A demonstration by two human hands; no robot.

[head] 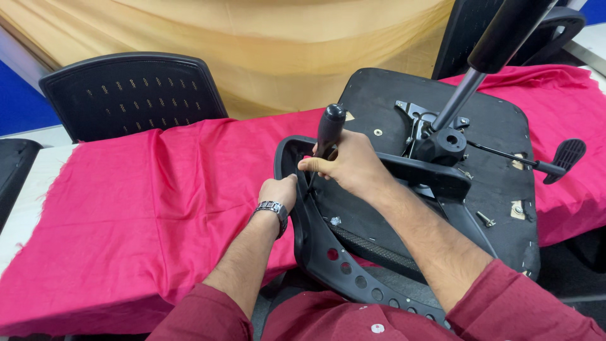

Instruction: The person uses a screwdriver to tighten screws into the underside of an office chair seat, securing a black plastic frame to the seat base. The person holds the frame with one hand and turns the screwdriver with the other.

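A black-handled screwdriver (329,129) is gripped by the right hand (348,165), long axis near upright, tip down at the chair armrest (315,240). The armrest is clasped by the left hand (278,191), just beside. The upturned chair seat (499,183) lies at the bench's near edge, on red cloth (139,215).

Mid-frame, our right hand (350,165) grips a screwdriver (329,131); our left hand (278,191) holds the armrest (322,249) below.

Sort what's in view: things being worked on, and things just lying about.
In use:
right hand gripping screwdriver
left hand on black armrest
upturned chair seat

Lying about:
loose bolt
black chair behind
red cloth
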